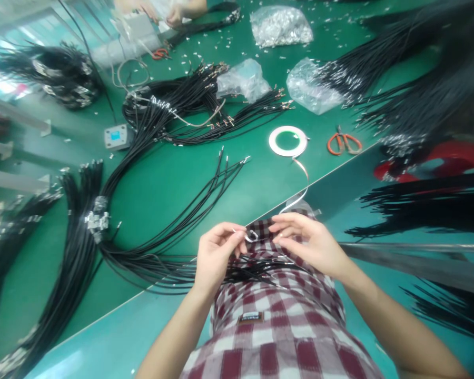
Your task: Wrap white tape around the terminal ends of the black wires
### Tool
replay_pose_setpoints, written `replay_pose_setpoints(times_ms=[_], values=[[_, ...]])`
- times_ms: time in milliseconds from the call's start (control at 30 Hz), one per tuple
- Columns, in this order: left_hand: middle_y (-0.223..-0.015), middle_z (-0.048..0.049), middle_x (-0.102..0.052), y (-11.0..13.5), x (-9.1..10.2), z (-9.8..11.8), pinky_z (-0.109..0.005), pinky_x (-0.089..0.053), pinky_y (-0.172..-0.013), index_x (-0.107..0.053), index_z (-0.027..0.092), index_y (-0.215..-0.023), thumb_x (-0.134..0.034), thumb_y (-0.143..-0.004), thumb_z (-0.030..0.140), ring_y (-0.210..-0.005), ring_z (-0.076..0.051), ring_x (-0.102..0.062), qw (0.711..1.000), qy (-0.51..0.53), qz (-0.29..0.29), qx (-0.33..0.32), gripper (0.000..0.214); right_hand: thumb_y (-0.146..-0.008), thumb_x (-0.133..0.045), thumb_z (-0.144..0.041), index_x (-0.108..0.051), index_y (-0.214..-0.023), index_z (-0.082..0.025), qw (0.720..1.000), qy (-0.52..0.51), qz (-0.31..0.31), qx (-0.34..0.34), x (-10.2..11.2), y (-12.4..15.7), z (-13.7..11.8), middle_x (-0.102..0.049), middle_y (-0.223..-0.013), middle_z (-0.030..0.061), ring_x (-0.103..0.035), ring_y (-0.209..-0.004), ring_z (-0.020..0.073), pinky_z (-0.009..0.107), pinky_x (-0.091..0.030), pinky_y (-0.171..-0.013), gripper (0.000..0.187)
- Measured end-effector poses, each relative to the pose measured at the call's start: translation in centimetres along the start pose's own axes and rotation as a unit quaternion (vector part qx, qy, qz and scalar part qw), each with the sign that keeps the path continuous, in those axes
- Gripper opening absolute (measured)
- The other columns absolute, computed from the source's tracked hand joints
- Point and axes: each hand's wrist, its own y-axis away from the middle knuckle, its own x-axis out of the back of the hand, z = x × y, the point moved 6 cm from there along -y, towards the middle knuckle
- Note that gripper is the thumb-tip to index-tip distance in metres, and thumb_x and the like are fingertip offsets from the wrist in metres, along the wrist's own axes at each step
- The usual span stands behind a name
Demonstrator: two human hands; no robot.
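Note:
My left hand (216,255) is closed, its thumb and fingers pinching a small curled white strip of tape (252,237). To its right, my right hand (310,242) has its fingers apart, with nothing visibly gripped. A white tape tail (306,181) runs from the tape roll (274,142) down behind the right fingers. Beneath both hands, black cables (250,275) with pale tips lie across the checked apron (276,321). Part of the cable bundle is hidden by my left hand.
Orange-handled snips (344,143) lie right of the roll. Bundled black cables (73,231) cover the left of the green table (154,189). Clear bags (280,26) and a small grey box (117,137) stand farther back. Another person's hands (176,15) are at the far side.

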Motion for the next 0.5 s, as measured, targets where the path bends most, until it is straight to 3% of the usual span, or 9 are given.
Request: replay_pose_setpoints(times_ms=[100,167,267,333,400,467,500], values=[[-0.069,-0.0016,-0.066,0.0,0.1,0.5,-0.02,-0.047,-0.055,-0.073,0.014,-0.085,-0.072,-0.084,0.025,-0.058,-0.009,-0.06,0.995,-0.077,0.01,-0.063,0.01,-0.085,-0.071,-0.023,-0.064,-0.118,-0.02,0.999,-0.03,0.016,-0.001,0.3,0.0,0.0,-0.074,-0.106,0.0081,-0.074,-0.086,0.0176,0.038,-0.062,-0.087,0.034],[-0.083,-0.0046,-0.068,0.1,-0.3,0.8,-0.02,-0.048,-0.053,-0.073,0.014,-0.084,-0.071,-0.085,0.024,-0.059,-0.009,-0.062,0.993,-0.083,-0.003,-0.089,0.01,-0.084,-0.073,-0.025,-0.065,-0.116,-0.019,0.999,-0.046,0.022,0.0,0.5,-0.1,0.2,-0.074,-0.106,0.008,-0.074,-0.086,0.0181,0.038,-0.062,-0.087,0.033],[-0.099,-0.008,-0.07,0.6,-0.9,1.3,-0.023,-0.05,-0.048,-0.067,0.015,-0.084,-0.067,-0.089,0.028,-0.055,-0.01,-0.064,0.997,-0.006,-0.048,-0.056,0.013,-0.084,-0.074,-0.029,-0.067,-0.112,-0.019,0.999,-0.039,0.029,0.005,0.9,-0.5,0.7,-0.074,-0.108,0.0088,-0.074,-0.087,0.0191,0.038,-0.062,-0.086,0.031],[-0.092,-0.0081,-0.073,1.2,-0.4,2.5,-0.027,-0.054,-0.05,-0.062,0.016,-0.085,-0.066,-0.09,0.032,-0.056,-0.014,-0.067,0.995,0.045,-0.085,-0.016,0.016,-0.084,-0.074,-0.03,-0.068,-0.11,-0.018,0.999,-0.026,0.042,0.01,1.5,-0.9,1.0,-0.072,-0.111,0.0097,-0.074,-0.088,0.0196,0.038,-0.061,-0.086,0.029],[-0.078,-0.0056,-0.072,1.3,1.9,5.3,-0.029,-0.055,-0.051,-0.061,0.016,-0.085,-0.067,-0.089,0.035,-0.058,-0.016,-0.068,0.994,0.036,-0.096,-0.021,0.02,-0.084,-0.074,-0.031,-0.068,-0.111,-0.018,0.998,-0.017,0.055,0.016,2.3,-1.2,1.1,-0.072,-0.114,0.0105,-0.073,-0.089,0.0201,0.038,-0.061,-0.085,0.031],[-0.071,0.0004,-0.07,0.4,7.0,10.0,-0.026,-0.053,-0.055,-0.062,0.015,-0.086,-0.064,-0.091,0.03,-0.06,-0.012,-0.067,0.994,-0.049,-0.034,-0.087,0.016,-0.084,-0.075,-0.033,-0.068,-0.112,-0.018,0.997,-0.011,0.067,0.02,3.1,-1.4,1.1,-0.072,-0.114,0.0113,-0.073,-0.089,0.0207,0.038,-0.061,-0.085,0.033],[-0.071,0.0038,-0.068,-0.4,10.4,13.0,-0.029,-0.05,-0.066,-0.06,0.011,-0.087,-0.052,-0.095,0.023,-0.065,-0.008,-0.066,0.984,-0.117,0.027,-0.131,0.017,-0.083,-0.076,-0.033,-0.069,-0.112,-0.018,0.997,-0.01,0.074,0.021,3.6,-1.5,1.0,-0.072,-0.114,0.0115,-0.073,-0.089,0.0208,0.038,-0.061,-0.085,0.034]])
